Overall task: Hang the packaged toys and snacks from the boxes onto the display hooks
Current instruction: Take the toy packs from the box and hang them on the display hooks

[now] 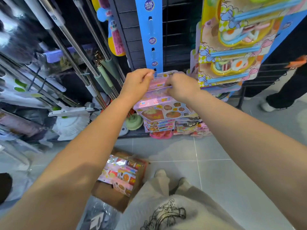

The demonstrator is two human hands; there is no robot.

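Observation:
A pink packaged toy (163, 77) is held up against a blue hanging strip (150, 39) on the black wire rack. My left hand (137, 82) pinches the package's top left corner beside the strip's lowest slot. My right hand (181, 86) grips its top edge on the right. More pink toy packages (163, 112) hang just below it. On the floor by my feet, an open cardboard box (119, 181) holds several more of the same packages.
Mop handles and cleaning tools (93, 63) lean at the left. Play-food sets (232, 47) hang at the upper right. Another person's legs (282, 95) stand on the grey tiled floor (216, 155) at the far right.

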